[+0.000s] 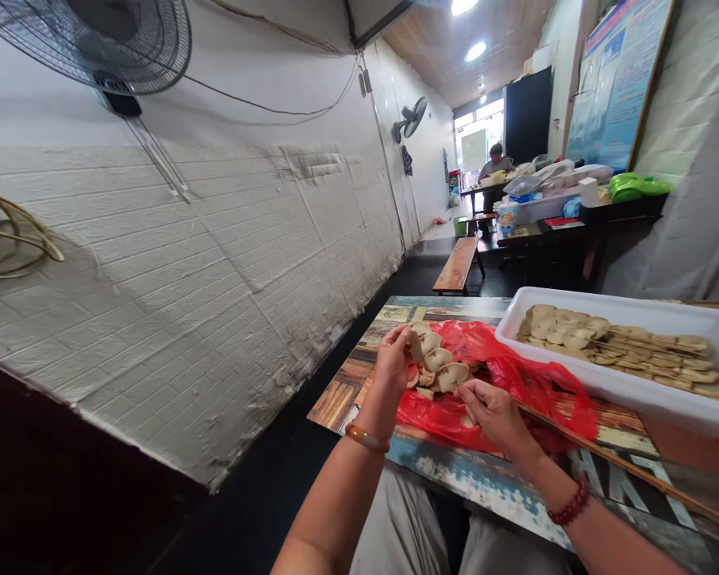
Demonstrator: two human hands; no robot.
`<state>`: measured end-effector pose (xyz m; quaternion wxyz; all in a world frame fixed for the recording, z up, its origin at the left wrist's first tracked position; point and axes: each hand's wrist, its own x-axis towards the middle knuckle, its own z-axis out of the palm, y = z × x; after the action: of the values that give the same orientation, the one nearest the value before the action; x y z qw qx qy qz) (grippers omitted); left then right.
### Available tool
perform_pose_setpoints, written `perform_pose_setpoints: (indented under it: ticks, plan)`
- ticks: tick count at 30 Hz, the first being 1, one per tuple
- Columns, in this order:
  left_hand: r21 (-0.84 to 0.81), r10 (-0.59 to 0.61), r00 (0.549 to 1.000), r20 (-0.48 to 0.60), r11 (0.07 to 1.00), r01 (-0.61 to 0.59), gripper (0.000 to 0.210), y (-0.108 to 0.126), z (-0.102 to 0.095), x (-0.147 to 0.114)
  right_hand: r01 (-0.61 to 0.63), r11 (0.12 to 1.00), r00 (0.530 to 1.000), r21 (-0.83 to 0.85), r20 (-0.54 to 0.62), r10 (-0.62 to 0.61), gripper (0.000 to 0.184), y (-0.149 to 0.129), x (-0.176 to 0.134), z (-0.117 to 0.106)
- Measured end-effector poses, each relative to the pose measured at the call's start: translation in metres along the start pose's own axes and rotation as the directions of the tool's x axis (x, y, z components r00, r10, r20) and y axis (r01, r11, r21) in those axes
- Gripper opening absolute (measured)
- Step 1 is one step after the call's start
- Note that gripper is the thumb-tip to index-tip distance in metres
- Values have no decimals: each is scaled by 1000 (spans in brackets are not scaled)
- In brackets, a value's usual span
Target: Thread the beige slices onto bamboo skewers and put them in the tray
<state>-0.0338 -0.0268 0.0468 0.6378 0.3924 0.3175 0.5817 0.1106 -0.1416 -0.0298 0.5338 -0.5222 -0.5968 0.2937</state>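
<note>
Over red bag, slice row slants far-left to near-right; left hand, right hand pinching ends.

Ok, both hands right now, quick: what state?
Left hand: closed on the far end of a row of tan, flat, round slices.
Right hand: closed at the row's near end; held item unclear.

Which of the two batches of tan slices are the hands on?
The batch between the left hand and right hand, at the red plastic bag; the other batch lies in the white tub, apart from both hands.
</note>
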Motion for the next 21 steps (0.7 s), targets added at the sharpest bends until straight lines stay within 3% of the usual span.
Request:
perform_pose_setpoints:
  ticks: [12,21]
  plan:
    - [123,7,998,-64,992,1,38,-2,0,9,16,1000,1000,-17,-2,-16,36,0,1,0]
    - [84,6,999,-48,996,-1,37,2,4,5,8,1000,1000,-4,-8,-8,34,2,0,1]
